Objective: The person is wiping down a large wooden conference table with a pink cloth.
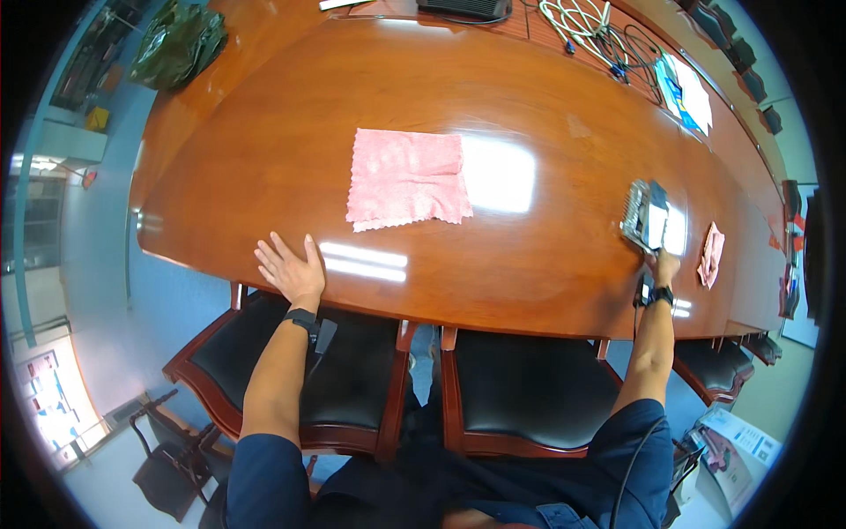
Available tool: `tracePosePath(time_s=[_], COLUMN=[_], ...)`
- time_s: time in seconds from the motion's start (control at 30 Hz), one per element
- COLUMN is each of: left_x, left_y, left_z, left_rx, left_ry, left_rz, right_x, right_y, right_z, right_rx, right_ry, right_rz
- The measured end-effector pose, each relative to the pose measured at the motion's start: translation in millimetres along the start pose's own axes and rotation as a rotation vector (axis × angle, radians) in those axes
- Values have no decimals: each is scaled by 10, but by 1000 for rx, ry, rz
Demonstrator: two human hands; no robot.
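My left hand (291, 270) rests palm down near the table's front edge, with its fingers apart and nothing in it. At the right, my right hand (663, 266) grips the near end of a dark and silvery object (637, 215) with a ribbed left side; glare makes its exact kind unclear. A pink cloth (408, 178) lies spread on the polished wooden table (264, 159), up and to the right of my left hand. Just right of my right hand is a smaller, folded pink cloth (711, 256).
Two black-seated wooden chairs (347, 377) (529, 390) stand against the table's front edge. A dark green plastic bag (180, 46) sits at the far left. Coiled cables (588, 30), papers (691, 92) and a black device (469, 8) lie along the far side.
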State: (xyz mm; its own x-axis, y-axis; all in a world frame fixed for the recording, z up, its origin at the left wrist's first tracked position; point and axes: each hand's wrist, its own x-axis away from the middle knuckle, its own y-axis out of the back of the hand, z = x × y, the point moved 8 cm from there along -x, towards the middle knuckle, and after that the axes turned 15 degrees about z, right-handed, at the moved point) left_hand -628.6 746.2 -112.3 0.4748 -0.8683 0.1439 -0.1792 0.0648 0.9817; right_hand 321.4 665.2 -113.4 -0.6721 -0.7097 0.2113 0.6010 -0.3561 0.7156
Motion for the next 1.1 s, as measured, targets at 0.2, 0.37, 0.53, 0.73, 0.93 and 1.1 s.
tracePosePath(time_s=[0.2, 0.37, 0.53, 0.73, 0.93, 1.1], left_x=[2, 2, -19, -21, -23, -13], left_y=[156, 136, 92, 138, 155, 180], left_z=[179, 195, 162, 120, 122, 214], left_rx=[-49, -69, -27, -35, -44, -51], left_ry=[28, 54, 41, 37, 23, 14], left_rz=[-11, 10, 12, 16, -3, -10], right_x=[575, 491, 64, 379, 1169, 2498], right_y=[-258, -208, -49, -209, -1245, -3525], right_z=[-191, -284, -583, -385, 1859, 3835], right_rx=[-565, -625, -616, -688, 476, 365], right_ry=[-313, -330, -282, -454, 299, 660], right_rz=[-193, -175, -72, -412, -537, 181])
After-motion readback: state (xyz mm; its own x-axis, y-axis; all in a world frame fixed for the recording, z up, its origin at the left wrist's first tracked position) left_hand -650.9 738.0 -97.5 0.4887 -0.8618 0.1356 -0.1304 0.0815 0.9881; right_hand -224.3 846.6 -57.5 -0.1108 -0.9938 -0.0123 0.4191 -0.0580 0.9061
